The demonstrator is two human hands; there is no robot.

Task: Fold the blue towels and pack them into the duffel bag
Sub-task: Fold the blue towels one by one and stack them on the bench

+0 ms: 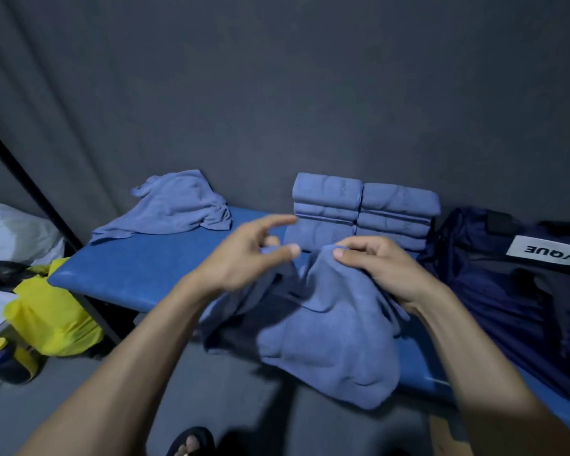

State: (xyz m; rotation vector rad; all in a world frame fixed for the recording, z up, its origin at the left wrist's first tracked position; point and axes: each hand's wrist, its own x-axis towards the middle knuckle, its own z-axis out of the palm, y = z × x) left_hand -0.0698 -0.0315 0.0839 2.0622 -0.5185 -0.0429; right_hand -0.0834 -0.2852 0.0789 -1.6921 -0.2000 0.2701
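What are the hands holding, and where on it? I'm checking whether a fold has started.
Both hands hold the unfolded blue towel by its upper edge: the right hand pinches it, and the left hand seems to, though motion blur hides its grip.

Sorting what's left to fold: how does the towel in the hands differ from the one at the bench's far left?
The held towel hangs off the bench's near edge, pinched by the right hand; the far-left towel lies crumpled, untouched, by the wall. Both are blue and unfolded.
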